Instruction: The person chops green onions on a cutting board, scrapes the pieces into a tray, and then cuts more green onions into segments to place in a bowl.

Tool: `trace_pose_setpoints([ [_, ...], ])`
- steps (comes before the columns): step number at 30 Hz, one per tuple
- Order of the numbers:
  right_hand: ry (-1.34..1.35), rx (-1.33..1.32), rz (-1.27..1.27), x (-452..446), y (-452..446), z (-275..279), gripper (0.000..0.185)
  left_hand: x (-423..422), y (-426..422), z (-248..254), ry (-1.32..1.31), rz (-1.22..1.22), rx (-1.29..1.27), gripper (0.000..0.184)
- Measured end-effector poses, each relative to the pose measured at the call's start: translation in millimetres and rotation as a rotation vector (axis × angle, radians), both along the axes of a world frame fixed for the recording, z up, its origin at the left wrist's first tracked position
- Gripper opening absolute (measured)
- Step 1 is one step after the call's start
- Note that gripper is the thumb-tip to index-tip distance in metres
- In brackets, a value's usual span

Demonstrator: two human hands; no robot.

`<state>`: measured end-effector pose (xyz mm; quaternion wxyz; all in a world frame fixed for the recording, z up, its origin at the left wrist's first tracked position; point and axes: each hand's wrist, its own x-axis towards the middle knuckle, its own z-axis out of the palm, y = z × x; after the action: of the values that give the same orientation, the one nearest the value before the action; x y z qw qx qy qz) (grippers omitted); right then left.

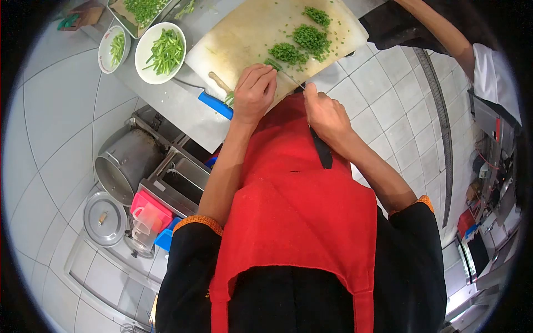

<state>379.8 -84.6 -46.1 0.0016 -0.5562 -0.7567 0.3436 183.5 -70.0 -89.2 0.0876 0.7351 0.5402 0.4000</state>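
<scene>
A worn cutting board [233, 39] lies on the metal table, with piles of finely chopped green onions [311, 39] on its right half. My left hand [255, 91] has its fingers curled down on a bunch of green onions [272, 64], whose ends show at both sides of the hand. In my right hand [328, 114] is the handle of a knife [294, 80]; its thin blade reaches toward the left fingertips, close by the onions. A light brown, stick-like piece [220, 82] rests on the board left of my left hand.
Left of the board stand a white bowl [145, 66] of cut green stalks, a smaller bowl [104, 65] and a tray [132, 25] of chopped greens. A blue object [215, 105] lies by the board's edge. Another person's arm [444, 30] reaches in at upper right. A large pot [114, 180] stands lower left.
</scene>
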Motion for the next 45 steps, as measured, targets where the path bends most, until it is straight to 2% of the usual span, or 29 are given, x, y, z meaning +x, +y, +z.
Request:
trace_pose_setpoints([
  [5,-0.100,0.006,0.000,-9.6,-0.4,-3.7,0.013,-0.8,0.0,-1.0,0.015,0.003,-0.004,0.017],
  [7,-0.163,0.109,0.046,-14.7,3.3,-10.4,0.003,-0.3,0.8,-1.2,0.010,0.004,0.000,0.018],
  [10,-0.076,0.048,0.002,-22.4,11.6,-15.4,0.010,-1.4,0.0,-2.1,0.004,0.002,0.000,0.018],
  [13,-0.021,0.083,-0.017,-16.8,6.8,-12.9,0.009,-1.2,-1.1,-3.6,-0.007,-0.011,0.005,0.018],
  [16,-0.078,0.066,-0.019,2.2,-11.9,-19.6,0.003,-2.0,1.1,-4.4,-0.024,-0.001,0.007,0.018],
  [21,-0.024,0.028,-0.019,27.5,-29.9,-15.3,0.005,-1.0,-2.2,-4.1,-0.046,0.035,-0.014,0.018],
  [28,-0.017,-0.088,-0.006,6.9,-7.4,2.9,0.007,-1.4,-0.2,-4.1,-0.043,0.010,0.039,0.019],
  [35,-0.010,-0.097,0.012,-6.1,5.4,0.1,0.007,-1.8,0.8,-5.6,-0.069,0.016,0.021,0.019],
  [40,-0.030,0.007,0.012,-16.4,7.3,-9.4,0.004,-1.0,-1.1,-5.8,-0.041,0.024,0.016,0.019],
  [45,-0.016,0.014,-0.029,16.8,-25.7,-14.8,0.005,-1.5,-0.2,-5.4,-0.016,0.036,0.026,0.020],
])
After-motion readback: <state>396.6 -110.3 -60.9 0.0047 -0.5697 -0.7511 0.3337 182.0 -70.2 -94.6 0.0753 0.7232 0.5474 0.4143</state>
